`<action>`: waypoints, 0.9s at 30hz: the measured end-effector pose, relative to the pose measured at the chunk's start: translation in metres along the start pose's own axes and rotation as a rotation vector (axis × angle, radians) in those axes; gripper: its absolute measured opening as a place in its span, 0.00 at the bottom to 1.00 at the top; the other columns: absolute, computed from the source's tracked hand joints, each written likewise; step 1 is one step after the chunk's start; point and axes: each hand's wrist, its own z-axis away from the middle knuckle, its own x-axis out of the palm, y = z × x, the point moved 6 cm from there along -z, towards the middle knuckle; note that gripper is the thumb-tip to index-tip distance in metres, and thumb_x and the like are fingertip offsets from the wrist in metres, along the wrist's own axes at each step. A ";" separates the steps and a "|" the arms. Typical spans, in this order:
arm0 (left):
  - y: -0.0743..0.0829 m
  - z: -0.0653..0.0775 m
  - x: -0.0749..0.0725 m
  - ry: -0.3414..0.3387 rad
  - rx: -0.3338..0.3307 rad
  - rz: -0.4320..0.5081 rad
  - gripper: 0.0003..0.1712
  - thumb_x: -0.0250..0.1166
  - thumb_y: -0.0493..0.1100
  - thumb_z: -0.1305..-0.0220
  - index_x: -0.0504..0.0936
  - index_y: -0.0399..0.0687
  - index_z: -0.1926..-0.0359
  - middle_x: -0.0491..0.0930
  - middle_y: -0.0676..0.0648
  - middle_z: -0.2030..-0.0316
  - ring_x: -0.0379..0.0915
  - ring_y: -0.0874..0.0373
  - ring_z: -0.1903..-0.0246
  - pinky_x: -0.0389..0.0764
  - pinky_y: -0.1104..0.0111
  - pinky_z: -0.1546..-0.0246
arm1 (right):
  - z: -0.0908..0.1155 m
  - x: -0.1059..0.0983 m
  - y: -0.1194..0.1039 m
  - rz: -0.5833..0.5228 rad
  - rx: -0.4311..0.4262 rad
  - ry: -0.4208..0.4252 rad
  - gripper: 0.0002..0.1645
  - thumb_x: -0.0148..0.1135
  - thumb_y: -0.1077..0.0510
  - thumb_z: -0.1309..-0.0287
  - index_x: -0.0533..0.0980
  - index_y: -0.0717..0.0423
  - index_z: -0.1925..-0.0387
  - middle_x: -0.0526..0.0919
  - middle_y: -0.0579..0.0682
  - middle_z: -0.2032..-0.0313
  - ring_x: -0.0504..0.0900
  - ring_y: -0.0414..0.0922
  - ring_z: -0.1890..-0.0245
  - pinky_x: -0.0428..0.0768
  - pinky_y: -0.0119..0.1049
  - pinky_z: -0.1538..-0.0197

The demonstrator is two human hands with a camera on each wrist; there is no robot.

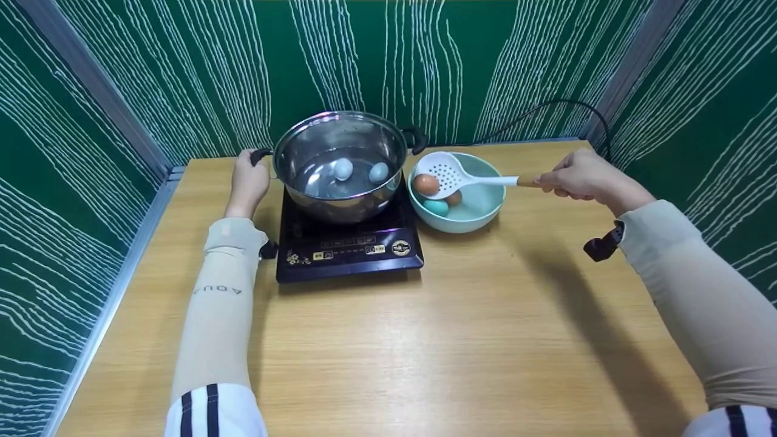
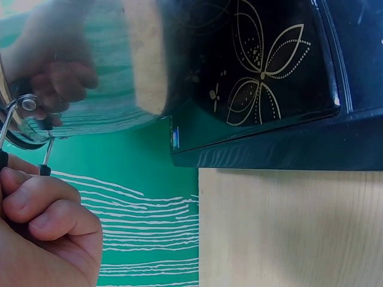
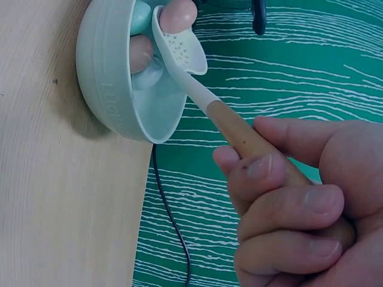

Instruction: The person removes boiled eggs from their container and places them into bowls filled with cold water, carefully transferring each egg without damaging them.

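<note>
My left hand [image 1: 250,182] grips the black side handle [image 1: 261,155] of a steel pot [image 1: 343,206]. Two pale eggs, one of them the left egg [image 1: 343,169], lie in water inside the pot. My right hand [image 1: 586,176] holds a white slotted spoon [image 1: 446,171] by its wooden handle [image 3: 239,128]. A brown egg [image 1: 426,184] rests on the spoon's perforated head, over the pale green bowl [image 1: 458,226]. Inside that bowl are a turquoise egg [image 1: 436,207], another brown egg [image 3: 141,54] and a pale egg [image 3: 148,75], seen in the right wrist view.
Under the pot is a black induction cooker [image 1: 349,258] on a wooden table [image 1: 461,340]. A black cable [image 1: 546,104] runs along the back right. Green walls [image 1: 425,67] with white lines stand close behind and at both sides.
</note>
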 end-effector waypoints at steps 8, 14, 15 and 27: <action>0.002 0.001 0.000 0.002 0.009 -0.005 0.22 0.41 0.41 0.15 0.68 0.34 0.30 0.70 0.43 0.44 0.66 0.48 0.38 0.67 0.58 0.34 | 0.006 -0.003 -0.008 0.046 -0.040 0.040 0.23 0.65 0.44 0.23 0.88 0.62 0.56 0.78 0.46 0.76 0.71 0.46 0.73 0.68 0.37 0.72; 0.003 0.001 0.000 0.011 0.029 -0.023 0.23 0.41 0.41 0.15 0.68 0.32 0.30 0.71 0.38 0.39 0.66 0.46 0.35 0.67 0.57 0.31 | 0.011 -0.008 -0.016 0.112 -0.068 0.049 0.23 0.65 0.45 0.24 0.88 0.63 0.57 0.77 0.46 0.77 0.70 0.48 0.70 0.67 0.40 0.67; 0.003 0.002 0.000 0.014 0.034 -0.027 0.23 0.41 0.41 0.16 0.68 0.32 0.30 0.71 0.38 0.39 0.67 0.46 0.35 0.67 0.57 0.31 | 0.011 -0.009 -0.017 0.123 -0.072 0.049 0.23 0.65 0.45 0.24 0.88 0.63 0.58 0.77 0.46 0.78 0.69 0.48 0.70 0.66 0.41 0.67; 0.002 0.002 0.000 0.003 0.016 -0.012 0.22 0.40 0.41 0.15 0.67 0.34 0.31 0.71 0.36 0.36 0.65 0.47 0.34 0.66 0.55 0.30 | 0.022 -0.014 -0.024 0.190 -0.090 0.051 0.22 0.65 0.48 0.23 0.88 0.65 0.56 0.80 0.51 0.73 0.71 0.53 0.64 0.68 0.46 0.60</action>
